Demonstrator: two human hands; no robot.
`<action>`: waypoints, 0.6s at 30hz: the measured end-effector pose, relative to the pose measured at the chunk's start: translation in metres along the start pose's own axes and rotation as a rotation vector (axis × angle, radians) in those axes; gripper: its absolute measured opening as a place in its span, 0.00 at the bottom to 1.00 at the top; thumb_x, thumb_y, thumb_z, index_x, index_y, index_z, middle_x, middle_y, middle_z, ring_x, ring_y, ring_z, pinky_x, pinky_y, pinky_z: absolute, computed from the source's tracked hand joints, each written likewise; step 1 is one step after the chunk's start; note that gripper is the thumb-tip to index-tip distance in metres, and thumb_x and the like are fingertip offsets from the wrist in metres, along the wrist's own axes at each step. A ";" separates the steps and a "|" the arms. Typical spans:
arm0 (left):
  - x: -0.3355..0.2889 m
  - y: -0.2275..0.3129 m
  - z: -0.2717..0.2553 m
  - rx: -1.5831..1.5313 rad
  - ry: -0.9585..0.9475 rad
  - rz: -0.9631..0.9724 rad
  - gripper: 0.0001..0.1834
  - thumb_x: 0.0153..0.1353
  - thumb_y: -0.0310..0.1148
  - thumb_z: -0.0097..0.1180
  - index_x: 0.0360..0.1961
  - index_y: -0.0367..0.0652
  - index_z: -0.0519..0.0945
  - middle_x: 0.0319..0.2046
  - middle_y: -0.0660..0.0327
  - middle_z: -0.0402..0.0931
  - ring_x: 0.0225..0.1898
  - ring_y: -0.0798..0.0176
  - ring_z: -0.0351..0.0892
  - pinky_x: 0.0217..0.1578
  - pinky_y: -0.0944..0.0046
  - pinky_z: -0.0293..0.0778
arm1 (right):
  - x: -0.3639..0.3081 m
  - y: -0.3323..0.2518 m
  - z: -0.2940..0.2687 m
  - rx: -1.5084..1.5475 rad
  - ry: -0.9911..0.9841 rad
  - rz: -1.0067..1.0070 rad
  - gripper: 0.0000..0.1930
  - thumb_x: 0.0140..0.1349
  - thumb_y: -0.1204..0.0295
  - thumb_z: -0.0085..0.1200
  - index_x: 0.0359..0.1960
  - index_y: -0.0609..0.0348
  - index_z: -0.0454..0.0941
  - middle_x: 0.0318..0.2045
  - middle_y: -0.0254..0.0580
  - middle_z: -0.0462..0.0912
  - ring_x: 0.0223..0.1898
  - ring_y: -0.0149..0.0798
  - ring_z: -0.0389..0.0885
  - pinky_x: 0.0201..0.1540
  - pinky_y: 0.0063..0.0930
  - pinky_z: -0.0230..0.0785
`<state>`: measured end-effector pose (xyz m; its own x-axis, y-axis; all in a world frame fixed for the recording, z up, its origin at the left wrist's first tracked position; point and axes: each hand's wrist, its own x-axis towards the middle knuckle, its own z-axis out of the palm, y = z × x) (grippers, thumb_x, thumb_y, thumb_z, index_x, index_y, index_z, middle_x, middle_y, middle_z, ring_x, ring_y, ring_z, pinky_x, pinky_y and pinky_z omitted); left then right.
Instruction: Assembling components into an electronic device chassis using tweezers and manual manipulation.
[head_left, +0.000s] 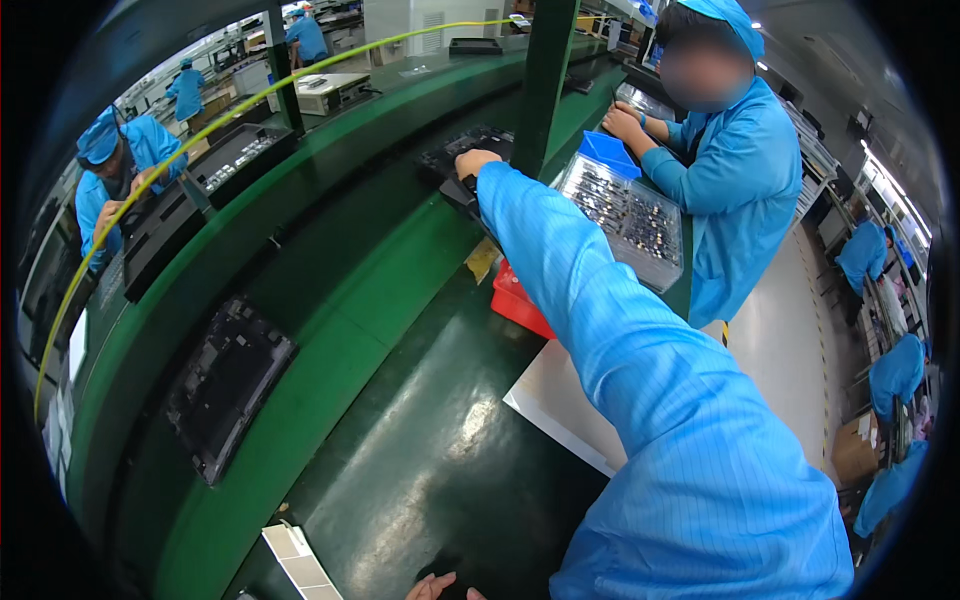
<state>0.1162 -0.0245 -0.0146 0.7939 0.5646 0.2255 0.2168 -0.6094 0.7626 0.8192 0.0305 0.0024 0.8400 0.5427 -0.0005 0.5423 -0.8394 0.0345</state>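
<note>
My right arm stretches far out over the green bench. My right hand [476, 164] is closed on the near edge of a black laptop chassis [440, 158] lying on the dark conveyor belt. Its fingertips are mostly hidden, and the chassis partly passes behind a green post. Only the fingertips of my left hand [430, 588] show at the bottom edge, apart and with nothing seen between them, above the dark green worktop [430, 490]. Another laptop chassis [230, 385], with its inner parts exposed, rests farther left on the belt.
A red bin [518, 302], a white board [570, 405] and a clear tray of small parts [625, 215] lie by my right arm, with a blue bin [608, 153] beyond. A green post [545, 90] rises nearby. A co-worker [735, 165] sits right. A pale strip [300, 562] lies lower left.
</note>
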 end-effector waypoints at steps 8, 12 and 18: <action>0.010 0.010 -0.004 0.024 -0.070 -0.157 0.27 0.64 0.25 0.60 0.62 0.31 0.66 0.53 0.43 0.69 0.56 0.43 0.69 0.60 0.48 0.64 | 0.001 -0.037 -0.003 -0.267 -0.083 -0.088 0.19 0.61 0.70 0.54 0.54 0.56 0.84 0.55 0.50 0.83 0.57 0.50 0.82 0.56 0.43 0.77; 0.017 0.016 -0.009 0.094 -0.128 -0.053 0.23 0.66 0.26 0.57 0.60 0.31 0.69 0.55 0.44 0.70 0.58 0.41 0.67 0.62 0.46 0.60 | -0.001 -0.029 -0.023 -0.349 -0.006 -0.044 0.17 0.61 0.70 0.55 0.51 0.53 0.86 0.52 0.48 0.85 0.55 0.49 0.84 0.53 0.42 0.79; 0.005 0.015 -0.005 0.152 0.010 -0.004 0.24 0.68 0.28 0.54 0.63 0.30 0.67 0.60 0.41 0.67 0.60 0.39 0.67 0.63 0.45 0.60 | -0.100 -0.078 -0.099 -0.382 0.163 -0.565 0.10 0.54 0.65 0.61 0.35 0.52 0.88 0.36 0.45 0.88 0.40 0.49 0.87 0.39 0.44 0.81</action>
<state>0.1209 -0.0281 0.0011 0.7872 0.5725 0.2292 0.3043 -0.6839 0.6631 0.6914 0.0444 0.0983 0.4016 0.9154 0.0269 0.8258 -0.3746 0.4215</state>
